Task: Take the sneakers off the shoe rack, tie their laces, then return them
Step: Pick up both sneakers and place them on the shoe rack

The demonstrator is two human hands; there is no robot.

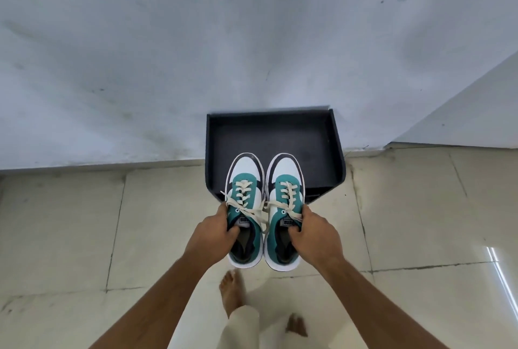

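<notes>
Two teal, white and black sneakers hang side by side in the air, toes pointing away from me, over the front edge of the dark shoe rack [269,135]. My left hand [215,232] grips the left sneaker [244,180] at its collar, thumb inside the opening. My right hand [315,232] holds the right sneaker [283,180] the same way. The cream laces [253,210] are knotted in bows, and loops from both shoes cross between them. The rack's top shelf is bare.
The rack stands against a pale wall [196,54], with a wall corner jutting out at the right [462,113]. Cream floor tiles [70,236] spread on both sides. My bare feet [232,289] stand just below the shoes.
</notes>
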